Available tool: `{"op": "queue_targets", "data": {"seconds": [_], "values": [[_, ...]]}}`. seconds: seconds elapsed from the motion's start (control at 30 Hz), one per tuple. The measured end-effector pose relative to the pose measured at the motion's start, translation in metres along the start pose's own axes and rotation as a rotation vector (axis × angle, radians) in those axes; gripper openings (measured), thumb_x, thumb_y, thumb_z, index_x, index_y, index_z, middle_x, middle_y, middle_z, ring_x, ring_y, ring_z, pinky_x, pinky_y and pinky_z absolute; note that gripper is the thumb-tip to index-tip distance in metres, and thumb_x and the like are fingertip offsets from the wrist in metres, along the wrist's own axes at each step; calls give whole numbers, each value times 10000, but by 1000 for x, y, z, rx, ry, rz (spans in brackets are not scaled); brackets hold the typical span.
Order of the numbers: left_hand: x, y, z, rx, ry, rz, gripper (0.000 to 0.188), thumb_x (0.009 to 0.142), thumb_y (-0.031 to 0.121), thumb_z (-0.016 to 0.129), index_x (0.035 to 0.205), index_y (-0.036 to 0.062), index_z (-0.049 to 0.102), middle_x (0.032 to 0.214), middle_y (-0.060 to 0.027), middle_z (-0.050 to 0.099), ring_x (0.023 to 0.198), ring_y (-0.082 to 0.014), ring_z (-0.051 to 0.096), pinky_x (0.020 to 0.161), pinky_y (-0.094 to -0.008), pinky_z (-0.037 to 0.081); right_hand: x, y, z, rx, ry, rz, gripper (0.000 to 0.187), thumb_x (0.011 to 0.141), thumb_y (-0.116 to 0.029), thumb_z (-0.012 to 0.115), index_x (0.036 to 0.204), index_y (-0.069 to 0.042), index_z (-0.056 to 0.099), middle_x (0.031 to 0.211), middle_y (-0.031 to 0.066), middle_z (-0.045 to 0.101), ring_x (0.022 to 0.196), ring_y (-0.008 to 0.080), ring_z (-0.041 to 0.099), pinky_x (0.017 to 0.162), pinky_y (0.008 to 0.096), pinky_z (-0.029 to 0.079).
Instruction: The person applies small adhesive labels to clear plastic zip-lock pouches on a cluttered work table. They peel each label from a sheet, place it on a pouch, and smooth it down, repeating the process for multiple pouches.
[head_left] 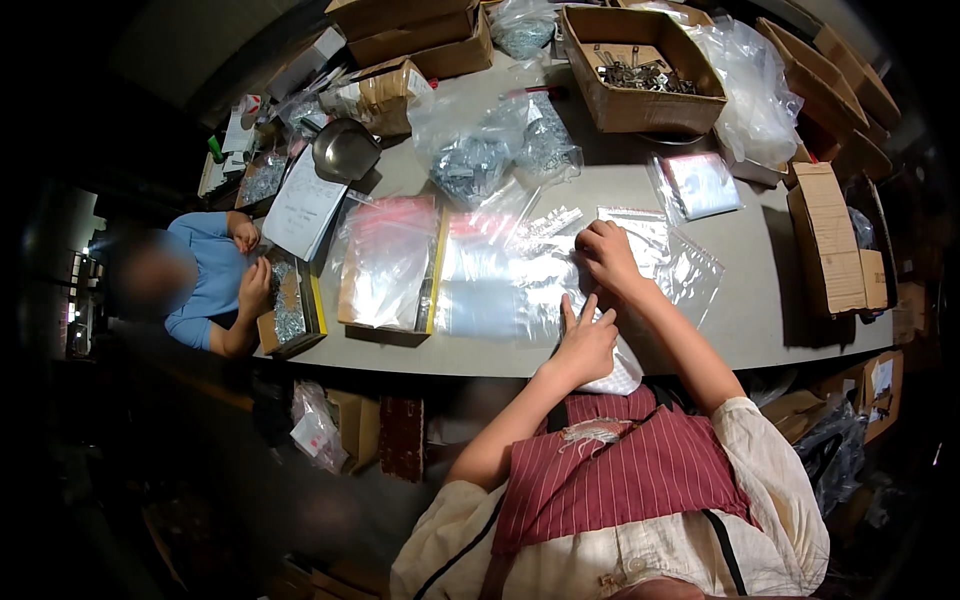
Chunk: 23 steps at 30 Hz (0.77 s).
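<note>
My left hand (586,348) rests at the table's near edge, fingers stretched and apart, over the lower end of a clear plastic bag (548,300). Beside it, farther from me, my right hand (607,254) has its fingers bent and closed on the bag's upper part; the fingertips are partly hidden. A white, faintly patterned sheet (622,374) shows under my left wrist, hanging over the edge. More flat clear bags (690,285) lie to the right of my hands. To the left is a stack of clear bags with red strips (478,275).
An open box of bags (385,265) stands left. Behind lie bags of small metal parts (475,165) and a carton of metal pieces (640,100). A bag pack (700,187) and a carton (825,240) are right. A person in blue (210,270) works over a parts box (292,310).
</note>
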<state>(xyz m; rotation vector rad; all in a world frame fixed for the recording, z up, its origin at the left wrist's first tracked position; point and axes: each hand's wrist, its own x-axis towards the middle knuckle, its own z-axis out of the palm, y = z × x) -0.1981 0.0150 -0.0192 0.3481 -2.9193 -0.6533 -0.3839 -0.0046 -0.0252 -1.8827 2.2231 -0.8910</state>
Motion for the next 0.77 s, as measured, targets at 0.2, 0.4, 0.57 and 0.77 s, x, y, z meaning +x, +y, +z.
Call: {"op": "queue_targets", "data": {"seconds": [0.2, 0.4, 0.57, 0.77], "values": [[-9, -2, -37, -131, 279, 48, 128, 892, 87, 582, 830, -20, 615, 1473, -216, 476, 1463, -437, 294, 1165, -699, 118, -63, 29, -38, 955, 199, 363, 66, 967, -77, 602, 1010, -26, 606, 918, 65, 658, 813, 140, 613, 755, 302, 510], [-4, -38, -10, -108, 96, -80, 158, 916, 97, 547, 889, -24, 645, 1423, -225, 527, 1409, -430, 373, 1161, -623, 216, -135, 121, -106, 574, 343, 587, 78, 915, -74, 628, 968, -27, 596, 839, 59, 637, 755, 148, 589, 711, 267, 476], [-26, -62, -31, -195, 135, -119, 147, 911, 82, 540, 906, -23, 643, 1338, -204, 597, 1372, -408, 438, 1202, -575, 201, -154, 133, -144, -37, 250, 434, 194, 830, -58, 681, 1012, -19, 627, 1027, 140, 658, 944, 330, 623, 847, 391, 501], [-39, -77, -49, -220, 113, -33, 104, 899, 49, 547, 889, -26, 618, 1349, -194, 585, 1375, -395, 452, 1208, -593, 191, -141, 123, -109, -239, 78, 480, 515, 797, -199, 767, 1276, -108, 603, 1353, 157, 529, 1257, 384, 471, 1064, 505, 370]]}}
